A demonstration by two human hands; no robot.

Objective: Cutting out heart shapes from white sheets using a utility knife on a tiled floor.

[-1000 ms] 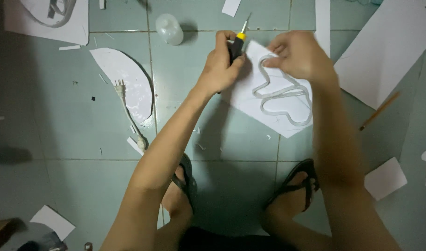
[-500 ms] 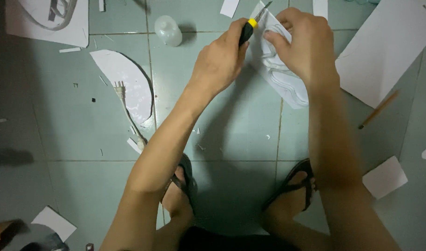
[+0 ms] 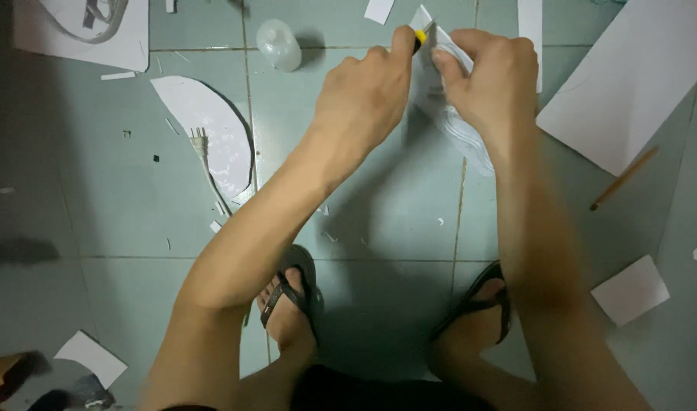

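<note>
Squatting over a pale green tiled floor (image 3: pixel 379 228), the person works with both hands raised close together near the top of the view. The left hand (image 3: pixel 363 103) is curled into a fist around a craft knife with a yellow and black handle (image 3: pixel 418 36), of which only the top end shows past the knuckles; the blade itself is too blurred to make out. The right hand (image 3: pixel 489 80) pinches the upper edge of a white paper cut-out (image 3: pixel 459 133), fingers bent over it, so the sheet hangs lifted off the tiles and tilted towards the knife (probably to keep it taut where the tool meets it).

Around them lies scrap: a curved white offcut (image 3: pixel 211 133) to the left, with a thin grey strip along its edge, a small clear plastic bottle (image 3: pixel 278 44) just above it, a large white sheet (image 3: pixel 630 80) at the right and a pencil (image 3: pixel 624 179) beside its lower corner. A small white square (image 3: pixel 631 289) sits near the right foot. Both feet wear dark flip-flops (image 3: pixel 295 293), planted well apart below the work.
</note>
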